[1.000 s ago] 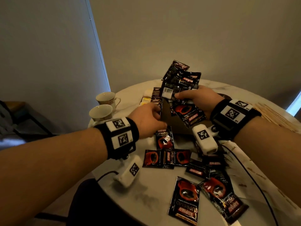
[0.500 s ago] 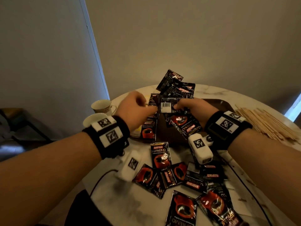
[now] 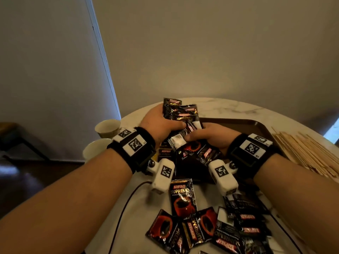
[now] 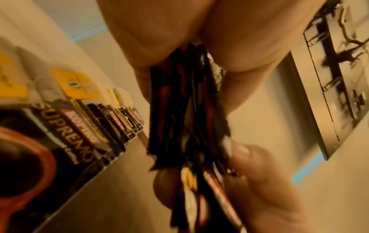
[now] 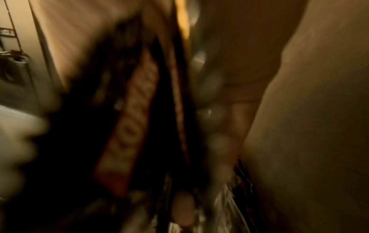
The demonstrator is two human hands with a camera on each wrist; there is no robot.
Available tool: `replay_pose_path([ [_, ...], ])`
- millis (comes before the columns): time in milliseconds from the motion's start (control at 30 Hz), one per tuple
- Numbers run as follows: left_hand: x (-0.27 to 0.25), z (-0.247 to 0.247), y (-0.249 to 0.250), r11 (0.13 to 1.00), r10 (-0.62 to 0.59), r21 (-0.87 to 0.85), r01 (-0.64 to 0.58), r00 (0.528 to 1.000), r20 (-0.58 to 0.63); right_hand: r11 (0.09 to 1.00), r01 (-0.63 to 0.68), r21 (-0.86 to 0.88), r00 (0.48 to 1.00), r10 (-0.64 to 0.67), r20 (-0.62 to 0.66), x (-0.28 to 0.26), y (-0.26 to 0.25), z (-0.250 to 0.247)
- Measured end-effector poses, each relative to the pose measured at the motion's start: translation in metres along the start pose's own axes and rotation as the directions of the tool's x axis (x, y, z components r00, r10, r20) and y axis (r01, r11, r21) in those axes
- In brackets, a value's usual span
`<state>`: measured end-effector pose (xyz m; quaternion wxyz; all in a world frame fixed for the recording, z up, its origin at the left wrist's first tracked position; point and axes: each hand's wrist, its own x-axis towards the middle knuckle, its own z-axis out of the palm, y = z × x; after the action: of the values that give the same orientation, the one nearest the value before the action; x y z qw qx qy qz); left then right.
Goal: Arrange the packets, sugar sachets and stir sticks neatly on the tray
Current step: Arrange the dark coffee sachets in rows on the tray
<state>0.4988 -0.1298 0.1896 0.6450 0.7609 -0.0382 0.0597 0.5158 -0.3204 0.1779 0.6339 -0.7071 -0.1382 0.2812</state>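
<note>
- head view: left hand (image 3: 161, 123) wrapped round a fanned bundle of packets (image 3: 180, 111), held up over the near left corner of the tray (image 3: 255, 125); right hand (image 3: 211, 136) pinching the bundle's lower end, thumb on a white barcode panel.
- more loose packets (image 3: 183, 198) scattered on the table (image 3: 229, 107) on the near side of the tray, one face up reading "supremo"; stir sticks (image 3: 308, 153) heaped just beside the tray's right edge; two cups (image 3: 107, 126) well left of the tray.
- likely step: squaring the bundle before setting it down. best done by tapping the lower edges level on the tray floor, loosening the left grip slightly so skewed packets drop into line, then laying the stack against the row already there.
- left wrist view: fingers (image 4: 247, 66) curled round the bundle, edge-on here, several layers thick with ends uneven; a right fingertip (image 4: 251, 156) pressing from below. shows what the head view hides: a tidy overlapping row of packets (image 4: 111, 124) on the tray's left side, with yellow-and-white sugar sachets (image 4: 78, 85) lined up past it.
- right wrist view: badly blurred; only a red-lettered packet (image 5: 135, 123) close against the palm; finger positions cannot be told from this view.
</note>
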Motion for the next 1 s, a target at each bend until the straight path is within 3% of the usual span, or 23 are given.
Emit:
replay_pose_path([
  [100, 0.01, -0.003, -0.007, 0.996, -0.043, -0.078, 0.033, 0.991, -0.126, 0.998, -0.002, 0.062, 0.999, -0.001, 0.052, 0.011, 0.001, -0.012],
  [167, 0.015, -0.002, -0.008, 0.995, -0.058, -0.088, 0.045, 0.986, -0.157, 0.997, 0.001, 0.076, 1.0, -0.003, 0.017, 0.017, 0.001, -0.015],
  [367, 0.021, 0.01, -0.004, 0.998, -0.035, -0.048, 0.03, 0.994, -0.105, 1.0, 0.001, -0.019, 0.992, -0.004, -0.125, 0.028, -0.011, -0.014],
  [500, 0.026, 0.007, -0.006, 1.0, 0.006, -0.01, -0.007, 0.991, -0.133, 0.999, 0.034, 0.003, 0.996, -0.033, -0.087, 0.035, -0.02, -0.011],
  [600, 0.03, 0.002, -0.008, 0.978, -0.056, -0.206, 0.018, 0.982, -0.179, 0.999, 0.049, -0.007, 0.999, -0.049, -0.009, 0.037, -0.023, -0.013],
  [767, 0.037, -0.005, -0.008, 0.888, -0.188, -0.455, 0.072, 0.958, -0.217, 0.995, 0.086, 0.055, 0.995, -0.083, -0.048, 0.04, -0.029, -0.024],
  [1000, 0.04, -0.003, -0.018, 0.809, -0.265, -0.584, 0.067, 0.929, -0.26, 0.982, 0.143, 0.126, 0.979, -0.122, -0.161, 0.046, -0.023, -0.038],
])
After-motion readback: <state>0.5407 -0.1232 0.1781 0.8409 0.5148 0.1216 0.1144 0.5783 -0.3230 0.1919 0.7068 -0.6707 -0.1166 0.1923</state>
